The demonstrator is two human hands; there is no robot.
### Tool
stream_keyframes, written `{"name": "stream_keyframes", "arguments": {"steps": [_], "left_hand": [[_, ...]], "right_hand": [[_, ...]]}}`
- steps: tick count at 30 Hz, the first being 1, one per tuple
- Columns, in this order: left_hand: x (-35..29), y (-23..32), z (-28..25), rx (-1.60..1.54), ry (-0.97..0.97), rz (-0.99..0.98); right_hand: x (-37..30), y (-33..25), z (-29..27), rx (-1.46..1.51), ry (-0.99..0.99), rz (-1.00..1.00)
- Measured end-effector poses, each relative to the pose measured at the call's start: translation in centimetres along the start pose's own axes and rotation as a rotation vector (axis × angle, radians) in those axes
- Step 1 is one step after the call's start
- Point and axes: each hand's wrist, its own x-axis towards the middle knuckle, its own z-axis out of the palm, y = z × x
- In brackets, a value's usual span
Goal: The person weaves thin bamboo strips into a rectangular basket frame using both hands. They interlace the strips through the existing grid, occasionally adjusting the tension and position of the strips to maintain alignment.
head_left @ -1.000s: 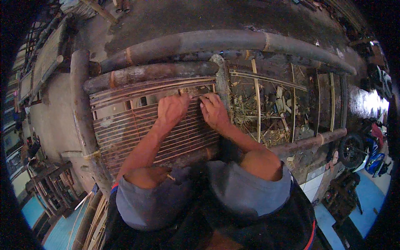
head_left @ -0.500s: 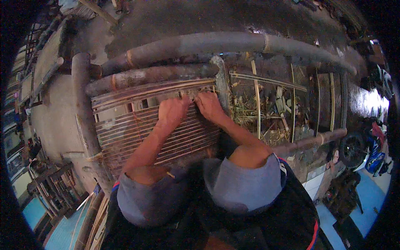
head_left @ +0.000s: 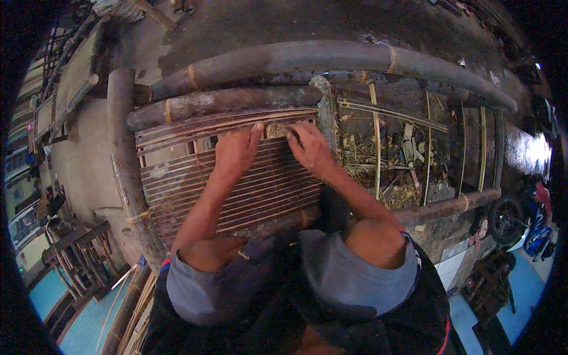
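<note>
Dark floor (head_left: pixel 266 23) beyond the slatted bamboo frame (head_left: pixel 236 102); left hand (head_left: pixel 234 151), right hand (head_left: pixel 313 151) over it, each grip's hold I can't tell!

Dim, grainy, white glare (head_left: pixel 534 151) at right (nearly blown out), fisheye bowing, black vignetting

A frame of thick bamboo poles (head_left: pixel 296 57) bears thin slats (head_left: pixel 254 218) on its left part; strips (head_left: pixel 393 113) cross bars (head_left: pixel 376 142) at right. Wood scraps (head_left: pixel 410 151) litter the floor (head_left: pixel 236 26).
</note>
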Motion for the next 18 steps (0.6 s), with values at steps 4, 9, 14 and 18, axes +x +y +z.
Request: {"name": "stream_keyframes", "arguments": {"steps": [4,9,14,18], "left_hand": [[-0.5,0.1,-0.8,-0.449,-0.101,-0.066],[0.4,-1.0,0.3,-0.209,-0.130,-0.048],[0.9,0.3,0.6,0.191,-0.200,-0.023],[1.6,1.4,1.1,0.316,-0.274,-0.054]], "right_hand": [[1.6,-1.8,-0.2,0.254,-0.385,0.360],[2.1,0.2,2.5,0.509,-0.547,0.455],[3.8,-1.7,2.9,0.802,-0.672,0.767],[3.6,0.0,4.8,0.975,-0.583,1.049]]}}
